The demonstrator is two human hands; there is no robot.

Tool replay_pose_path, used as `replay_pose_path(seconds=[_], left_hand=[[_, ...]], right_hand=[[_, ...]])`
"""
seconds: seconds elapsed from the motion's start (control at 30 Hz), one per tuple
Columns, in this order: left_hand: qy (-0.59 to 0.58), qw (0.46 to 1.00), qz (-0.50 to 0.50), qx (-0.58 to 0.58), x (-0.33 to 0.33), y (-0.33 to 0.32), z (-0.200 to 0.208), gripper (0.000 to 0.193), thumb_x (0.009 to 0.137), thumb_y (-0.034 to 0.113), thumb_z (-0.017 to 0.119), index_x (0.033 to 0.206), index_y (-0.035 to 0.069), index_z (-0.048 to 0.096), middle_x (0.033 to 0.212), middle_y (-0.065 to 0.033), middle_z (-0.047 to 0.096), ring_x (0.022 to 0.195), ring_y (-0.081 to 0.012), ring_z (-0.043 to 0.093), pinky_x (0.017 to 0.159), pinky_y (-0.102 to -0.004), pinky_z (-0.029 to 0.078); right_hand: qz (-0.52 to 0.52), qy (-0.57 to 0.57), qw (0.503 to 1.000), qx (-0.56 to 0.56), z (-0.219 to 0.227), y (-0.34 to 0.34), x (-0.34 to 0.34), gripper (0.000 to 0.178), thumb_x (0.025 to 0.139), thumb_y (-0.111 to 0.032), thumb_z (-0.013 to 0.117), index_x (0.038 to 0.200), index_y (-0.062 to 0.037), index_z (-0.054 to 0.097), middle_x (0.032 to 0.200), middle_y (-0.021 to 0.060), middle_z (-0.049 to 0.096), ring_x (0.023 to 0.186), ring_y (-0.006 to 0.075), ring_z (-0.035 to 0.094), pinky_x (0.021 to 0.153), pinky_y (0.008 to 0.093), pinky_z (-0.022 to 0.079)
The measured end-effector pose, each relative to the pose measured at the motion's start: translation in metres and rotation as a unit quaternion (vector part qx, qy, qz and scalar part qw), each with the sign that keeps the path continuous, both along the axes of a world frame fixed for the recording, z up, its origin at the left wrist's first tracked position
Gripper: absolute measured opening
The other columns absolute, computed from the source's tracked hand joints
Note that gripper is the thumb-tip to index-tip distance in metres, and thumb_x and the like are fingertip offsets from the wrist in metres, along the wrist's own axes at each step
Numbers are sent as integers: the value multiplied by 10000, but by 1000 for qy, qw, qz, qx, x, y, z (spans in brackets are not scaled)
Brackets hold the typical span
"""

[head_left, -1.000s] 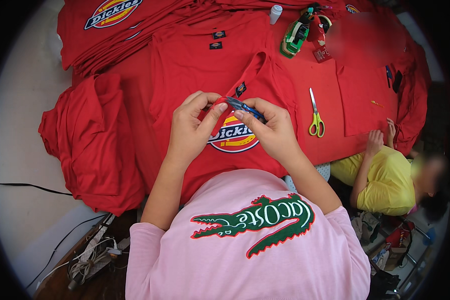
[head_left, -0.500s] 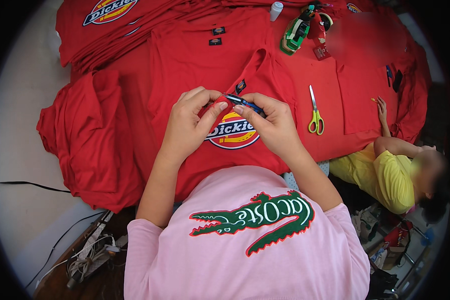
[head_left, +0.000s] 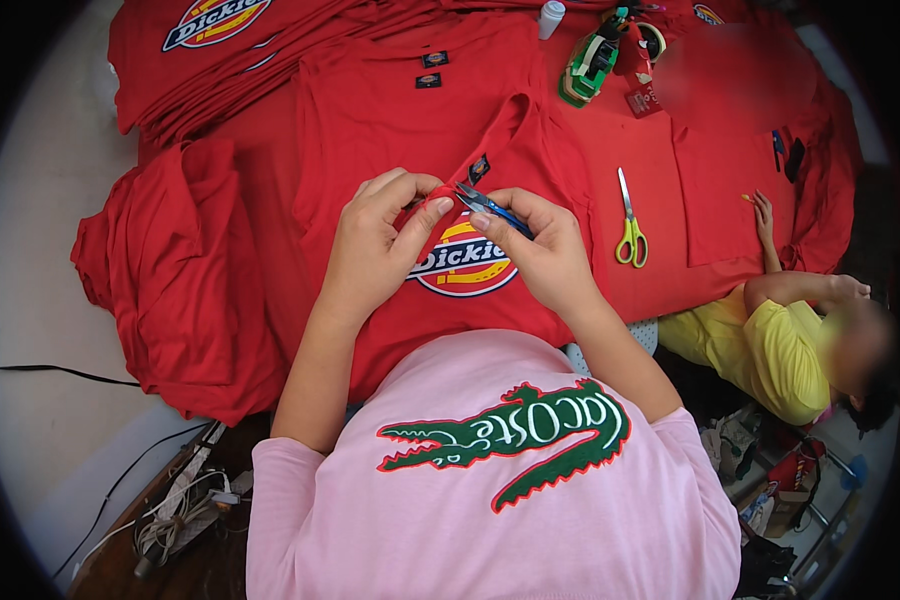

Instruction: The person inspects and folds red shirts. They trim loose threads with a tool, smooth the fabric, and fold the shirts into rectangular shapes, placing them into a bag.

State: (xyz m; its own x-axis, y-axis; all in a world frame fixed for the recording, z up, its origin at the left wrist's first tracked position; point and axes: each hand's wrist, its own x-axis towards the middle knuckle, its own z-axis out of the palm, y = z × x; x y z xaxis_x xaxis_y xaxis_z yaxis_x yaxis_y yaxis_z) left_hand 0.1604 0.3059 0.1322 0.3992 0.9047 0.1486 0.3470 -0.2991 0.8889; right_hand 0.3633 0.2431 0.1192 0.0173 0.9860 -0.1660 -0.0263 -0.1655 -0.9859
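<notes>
While the left hand (head_left: 380,240) pinches a bit of cloth from the red shirt (head_left: 370,130), the blue-handled snips (head_left: 507,214) in the right hand (head_left: 548,245) lie directly to its right, their blade tips angled up and leftward at the pinched spot. The long axis of the snips slants from upper left, at the blades, to lower right, where the handles run in under the right hand. The tips are just beside the left fingertips; whether steel touches cloth is too small to tell, though the two blades look slightly parted.

The left hand is closed between thumb and forefinger on the fabric, its other fingers curled. The right hand grips the snips, thumb on the near side, fingers around the far side. Neither of the hands is free. The shirt spreads over the worktop (head_left: 663,180) ahead of the person, with a round printed emblem (head_left: 470,268) below and between the hands, and a folded edge with a small dark label (head_left: 478,167) rising to the upper right of the pinch. Well to the right, the scissors with yellow-green handles (head_left: 631,244) point away from the person, and a co-worker's hand (head_left: 763,218) is farther right over the worktop
</notes>
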Motion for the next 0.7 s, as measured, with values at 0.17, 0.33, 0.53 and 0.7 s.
replay_pose_path(seconds=[0.17, 0.33, 0.53, 0.7], left_hand=[[20, 999, -5, 48, -1, 1, -2, 176, 974, 137, 750, 1041, -25, 737, 854, -74, 654, 819, -169, 614, 770, -314, 497], [43, 998, -18, 46, 0, 0, 3, 171, 954, 178, 741, 1028, 23, 731, 902, -92, 695, 886, -269, 649, 885, -386, 485], [51, 996, -21, 73, 0, 1, 2, 163, 961, 167, 744, 1029, 19, 738, 869, -82, 672, 847, -231, 608, 807, -358, 474], [70, 996, -22, 44, 1, 4, 3, 165, 953, 172, 731, 1028, 25, 728, 890, -111, 673, 859, -296, 623, 854, -401, 480]], right_hand=[[-7, -53, 999, 11, 9, -1, -3, 210, 1012, -186, 742, 1094, 6, 763, 792, -39, 668, 731, 5, 548, 616, 217, 431], [2, -113, 993, 28, 17, 2, -2, 217, 986, -182, 756, 1084, 10, 765, 742, 8, 664, 700, 36, 570, 612, 246, 457], [12, -133, 991, 32, 16, 6, 2, 211, 973, -173, 760, 1064, 17, 759, 727, 31, 656, 670, 54, 559, 592, 258, 447], [-3, -86, 996, 34, 4, 6, 2, 197, 979, -165, 754, 1057, 15, 755, 730, 9, 645, 679, 38, 538, 586, 254, 433]])
